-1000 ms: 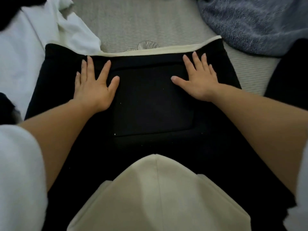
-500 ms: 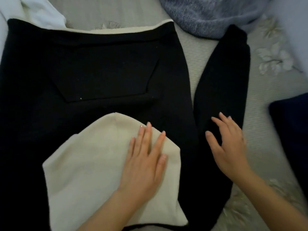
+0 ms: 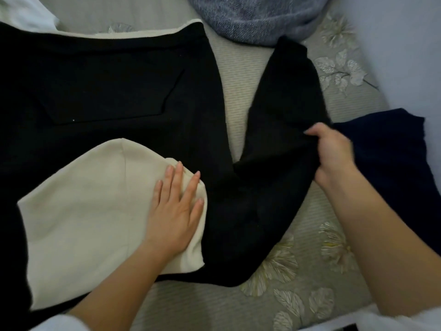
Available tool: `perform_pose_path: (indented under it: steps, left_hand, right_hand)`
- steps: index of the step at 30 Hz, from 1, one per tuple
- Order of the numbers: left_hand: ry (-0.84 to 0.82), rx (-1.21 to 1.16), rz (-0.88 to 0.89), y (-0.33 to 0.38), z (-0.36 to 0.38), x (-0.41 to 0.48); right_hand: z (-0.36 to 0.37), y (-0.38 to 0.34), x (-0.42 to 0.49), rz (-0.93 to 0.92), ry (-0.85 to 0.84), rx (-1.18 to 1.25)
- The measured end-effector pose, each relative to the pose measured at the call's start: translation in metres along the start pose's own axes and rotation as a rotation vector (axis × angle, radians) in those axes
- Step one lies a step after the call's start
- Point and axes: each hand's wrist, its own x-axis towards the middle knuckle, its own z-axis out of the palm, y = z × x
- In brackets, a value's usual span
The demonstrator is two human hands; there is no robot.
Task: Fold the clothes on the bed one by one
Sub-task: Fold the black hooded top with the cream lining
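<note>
A black hooded garment point(image 3: 107, 91) with a front pocket lies spread flat on the bed. Its cream-lined hood point(image 3: 95, 211) is turned down over the body. My left hand point(image 3: 176, 206) presses flat on the right edge of the hood, fingers straight. The garment's right sleeve point(image 3: 286, 91) stretches away toward the far right. My right hand point(image 3: 331, 151) pinches the sleeve's outer edge about midway and lifts the cloth a little.
A grey-blue knit garment point(image 3: 257, 17) is heaped at the far middle. A dark navy cloth point(image 3: 391, 149) lies at the right, beside my right hand. White fabric point(image 3: 28, 15) shows at the far left. The bed cover point(image 3: 298, 271) is grey with a flower pattern.
My left hand stays pressed on the hood. My right hand, half a second ago open above the sleeve, has moved right and now pinches the sleeve's edge, lifting it.
</note>
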Motion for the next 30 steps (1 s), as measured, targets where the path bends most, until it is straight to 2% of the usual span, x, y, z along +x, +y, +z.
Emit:
perform_pose_path:
  steps: [2, 4, 5, 8, 10, 14, 18, 20, 22, 23, 25, 28, 30]
  left_hand:
    - [-0.018, -0.138, -0.058, 0.008, -0.007, 0.0]
    - [-0.036, -0.3, -0.107, 0.023, -0.015, -0.003]
    - [-0.049, -0.316, -0.091, 0.032, -0.015, -0.005]
    - [-0.086, -0.083, 0.092, 0.056, 0.008, -0.02]
    - [-0.166, 0.059, 0.106, 0.063, 0.021, -0.025]
    - [-0.129, 0.039, 0.096, 0.062, 0.02, -0.026]
    - [-0.284, -0.031, 0.14, 0.07, 0.007, -0.031]
    - [-0.328, -0.046, 0.17, 0.075, 0.005, -0.034]
    - [-0.331, -0.056, 0.17, 0.077, 0.004, -0.035]
    - [-0.32, -0.044, 0.17, 0.078, 0.003, -0.035]
    - [-0.306, -0.019, 0.186, 0.078, 0.006, -0.038]
    - [-0.313, 0.012, 0.237, 0.075, 0.008, -0.05]
    - [-0.295, 0.025, 0.283, 0.071, 0.007, -0.061]
  right_hand:
    - [-0.039, -0.008, -0.012, -0.132, 0.141, 0.051]
    - [-0.072, 0.001, -0.027, -0.084, 0.179, 0.102]
    - [-0.085, 0.009, -0.033, 0.0, 0.157, 0.127]
    - [-0.1, 0.032, -0.037, 0.234, 0.006, 0.163]
    - [-0.1, 0.036, -0.034, 0.271, -0.058, 0.191]
    - [-0.084, 0.019, -0.028, 0.134, -0.121, 0.171]
    - [-0.055, -0.004, -0.043, -0.062, -0.064, 0.107]
    - [-0.028, -0.011, -0.055, -0.235, -0.012, -0.037]
    - [0.009, -0.013, -0.066, -0.434, -0.06, -0.212]
    - [0.03, -0.012, -0.072, -0.525, -0.149, -0.31]
    - [0.073, -0.004, -0.089, -0.651, -0.436, -0.574]
    - [0.123, 0.021, -0.112, -0.838, -0.884, -1.19]
    - [0.135, 0.045, -0.11, -0.885, -0.991, -1.577]
